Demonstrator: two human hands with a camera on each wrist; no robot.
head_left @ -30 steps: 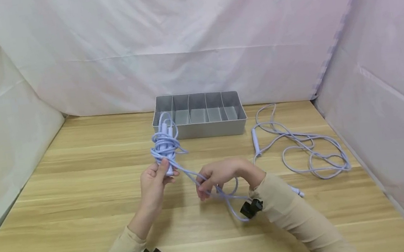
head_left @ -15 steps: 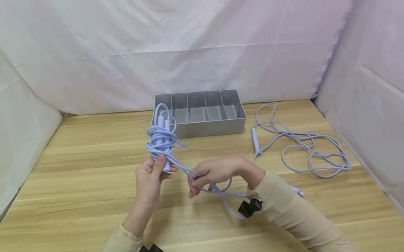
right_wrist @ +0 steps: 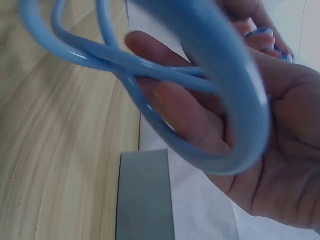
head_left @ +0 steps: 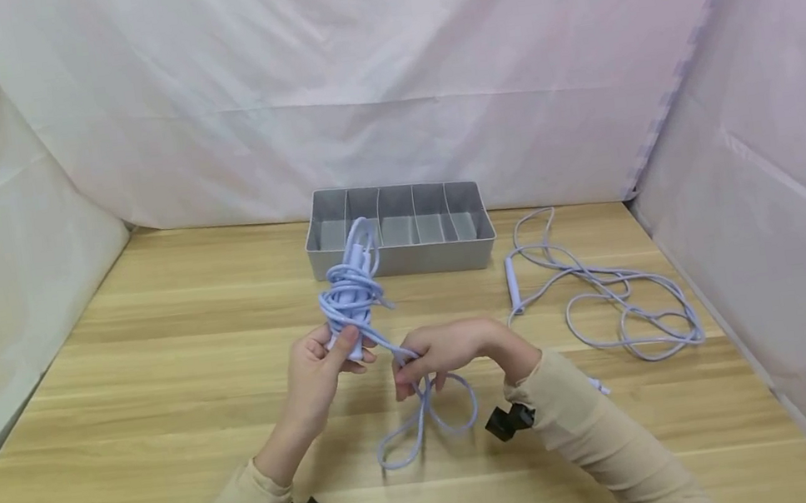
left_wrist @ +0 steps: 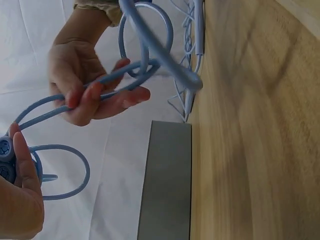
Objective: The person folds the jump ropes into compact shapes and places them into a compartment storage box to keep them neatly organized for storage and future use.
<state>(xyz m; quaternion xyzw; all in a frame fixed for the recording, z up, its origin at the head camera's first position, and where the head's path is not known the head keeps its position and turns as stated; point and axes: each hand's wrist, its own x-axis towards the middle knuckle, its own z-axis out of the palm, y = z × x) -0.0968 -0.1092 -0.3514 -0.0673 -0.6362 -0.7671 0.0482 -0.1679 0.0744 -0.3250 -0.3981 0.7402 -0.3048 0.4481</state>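
A light blue jump rope (head_left: 350,298), its cord wound around its paired handles, is held up in front of the tray. My left hand (head_left: 315,373) grips the lower handle ends, thumb on top. In the left wrist view, two round handle ends (left_wrist: 6,156) show beside the left fingers. My right hand (head_left: 439,348) pinches the doubled cord that runs from the bundle. Beyond that grip, loose loops of cord (head_left: 399,463) hang below the right hand. In the right wrist view, a loop (right_wrist: 250,115) crosses close in front of the palm.
A grey tray (head_left: 442,258) with several compartments stands at the back middle. To the right lies a second light blue jump rope, its cord in loose loops and one handle (head_left: 512,282) beside the tray; another end lies partly behind the right sleeve (head_left: 581,410). White cloth walls (head_left: 390,144) enclose the table.
Both hands and the bundle moved slightly left and away, then back right. The loose loops swung from beside the right wrist to hanging beneath the right hand. The second jump rope stayed put.
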